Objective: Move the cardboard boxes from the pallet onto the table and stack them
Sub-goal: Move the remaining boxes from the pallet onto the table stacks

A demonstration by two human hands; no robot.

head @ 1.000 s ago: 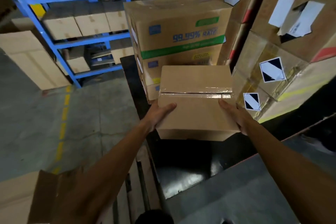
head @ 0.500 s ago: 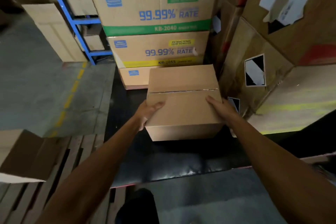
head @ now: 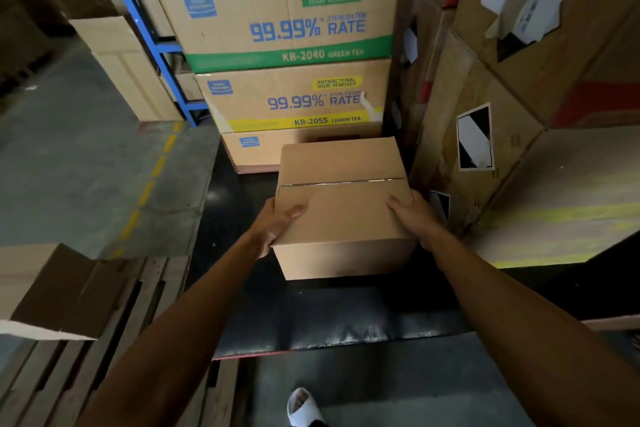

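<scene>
While a wooden pallet (head: 104, 340) fills the lower left corner, with a plain box (head: 45, 288) lying on it, the black table (head: 329, 322) stands just to its right. The left hand (head: 277, 224) grips the left side of a plain cardboard box (head: 341, 204) — thumb flat on the taped top, the other fingers hidden behind the side. This box sits low over the table's middle; whether it touches the surface I cannot tell. Behind it, at the table's far edge, rises a stack of printed boxes (head: 287, 55). The right hand (head: 414, 217) grips the box's right side — fingers pressed together over the top edge. Larger cartons (head: 519, 149) crowd the table's right edge.
</scene>
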